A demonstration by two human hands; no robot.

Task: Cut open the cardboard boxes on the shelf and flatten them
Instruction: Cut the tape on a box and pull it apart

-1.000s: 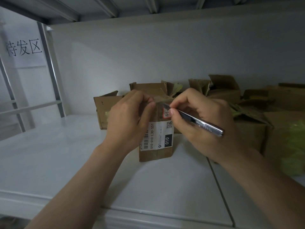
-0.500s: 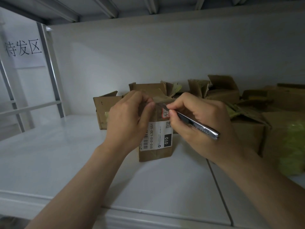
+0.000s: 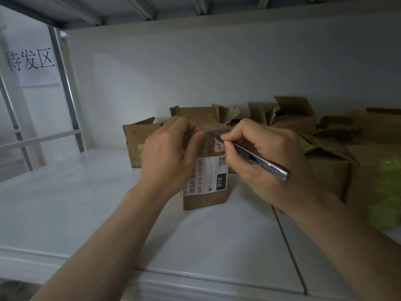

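Note:
A small brown cardboard box (image 3: 206,198) with a white barcode label stands upright on the white shelf (image 3: 86,203). My left hand (image 3: 167,157) grips the box's upper left side, thumb across the front near the top edge. My right hand (image 3: 271,153) holds a silver utility knife (image 3: 262,161) like a pen. The knife's tip touches the top front edge of the box, just above a red-bordered sticker. The blade itself is partly hidden by my fingers.
Several opened cardboard boxes (image 3: 288,118) crowd the back and right of the shelf, one open box (image 3: 138,144) behind my left hand. Something yellow-green and blurred (image 3: 388,192) sits at the far right. A metal upright (image 3: 67,92) and a sign stand at left.
My right hand and the knife have shifted slightly left along the box's top edge. My left hand keeps its grip on the box, which has not moved.

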